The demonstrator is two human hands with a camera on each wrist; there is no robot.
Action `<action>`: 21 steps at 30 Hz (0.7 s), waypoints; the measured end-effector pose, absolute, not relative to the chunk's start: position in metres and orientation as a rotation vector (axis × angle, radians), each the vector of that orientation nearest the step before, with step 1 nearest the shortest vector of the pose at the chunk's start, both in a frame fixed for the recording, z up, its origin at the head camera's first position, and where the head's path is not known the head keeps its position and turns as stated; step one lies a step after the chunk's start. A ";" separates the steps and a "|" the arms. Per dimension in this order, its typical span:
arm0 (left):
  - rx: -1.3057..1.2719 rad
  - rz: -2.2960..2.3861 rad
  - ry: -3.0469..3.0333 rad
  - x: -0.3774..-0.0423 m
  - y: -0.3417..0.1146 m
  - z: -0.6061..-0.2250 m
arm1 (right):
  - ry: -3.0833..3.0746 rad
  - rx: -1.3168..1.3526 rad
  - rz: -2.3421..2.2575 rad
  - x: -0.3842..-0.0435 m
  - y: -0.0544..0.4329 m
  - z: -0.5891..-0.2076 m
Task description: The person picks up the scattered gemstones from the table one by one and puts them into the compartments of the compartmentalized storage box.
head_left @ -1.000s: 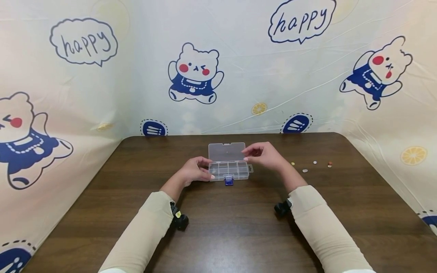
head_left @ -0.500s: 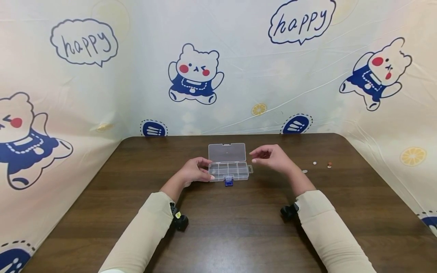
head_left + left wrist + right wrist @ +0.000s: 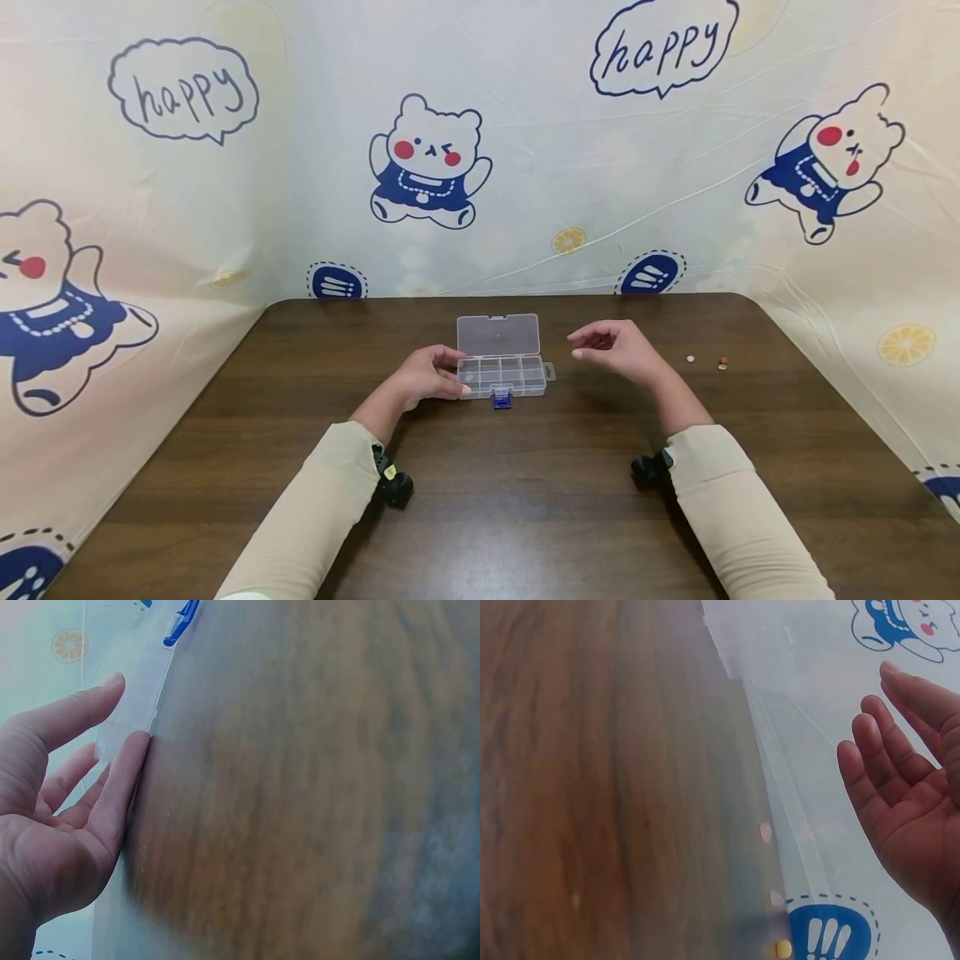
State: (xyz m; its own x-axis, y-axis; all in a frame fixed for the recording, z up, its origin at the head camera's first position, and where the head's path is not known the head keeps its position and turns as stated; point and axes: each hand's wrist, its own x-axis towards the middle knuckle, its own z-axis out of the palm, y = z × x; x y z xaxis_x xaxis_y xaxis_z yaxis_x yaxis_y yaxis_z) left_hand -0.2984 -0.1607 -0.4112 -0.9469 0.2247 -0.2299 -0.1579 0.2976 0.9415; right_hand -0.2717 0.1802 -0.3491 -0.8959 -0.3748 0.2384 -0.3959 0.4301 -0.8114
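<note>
A clear plastic compartment box (image 3: 501, 375) stands on the brown table, its lid (image 3: 498, 335) raised at the back and a blue latch (image 3: 502, 400) at its front. My left hand (image 3: 429, 375) holds the box's left end, thumb at the near corner. In the left wrist view, the left hand's fingers (image 3: 124, 780) lie along that end. My right hand (image 3: 618, 350) hovers to the right of the box, fingers loosely bent, with nothing between thumb and fingers in the right wrist view.
Right of the right hand lie a small white piece (image 3: 690, 359) and a reddish-brown one (image 3: 723, 362). A yellow piece (image 3: 783, 949) and a pale oval one (image 3: 766, 832) show in the right wrist view. A printed cloth (image 3: 540, 167) hangs behind the table.
My right hand has drawn away from the lid's right side, moving right. It now covers the yellow and pale pieces in the head view. The left hand and box have stayed put.
</note>
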 end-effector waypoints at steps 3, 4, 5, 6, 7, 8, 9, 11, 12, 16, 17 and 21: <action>0.074 1.699 2.246 -0.299 -0.161 -0.411 | -2.638 0.711 1.510 -0.274 0.183 -0.352; 0.076 1.702 2.243 -0.299 -0.161 -0.411 | -2.638 0.710 1.510 -0.274 0.184 -0.353; 0.075 1.703 2.242 -0.299 -0.160 -0.412 | -2.640 0.707 1.511 -0.275 0.185 -0.353; 0.080 1.701 2.243 -0.299 -0.161 -0.411 | -2.641 0.703 1.513 -0.275 0.186 -0.354; 0.076 1.704 2.240 -0.299 -0.160 -0.412 | -2.645 0.693 1.515 -0.275 0.187 -0.354; 0.073 1.706 2.238 -0.299 -0.161 -0.412 | -2.649 0.683 1.515 -0.275 0.188 -0.354; 0.071 1.709 2.236 -0.299 -0.161 -0.412 | -2.656 0.673 1.511 -0.275 0.189 -0.353; 0.075 1.709 2.236 -0.299 -0.161 -0.412 | -2.670 0.654 1.504 -0.275 0.190 -0.352; 0.072 1.712 2.235 -0.299 -0.161 -0.412 | -2.676 0.645 1.499 -0.275 0.191 -0.352; 0.087 1.712 2.234 -0.298 -0.161 -0.412 | -2.691 0.623 1.477 -0.276 0.195 -0.352; 0.089 1.713 2.232 -0.298 -0.161 -0.412 | -2.692 0.620 1.477 -0.276 0.196 -0.353; 0.090 1.719 2.227 -0.298 -0.161 -0.412 | -2.679 0.615 1.496 -0.284 0.204 -0.362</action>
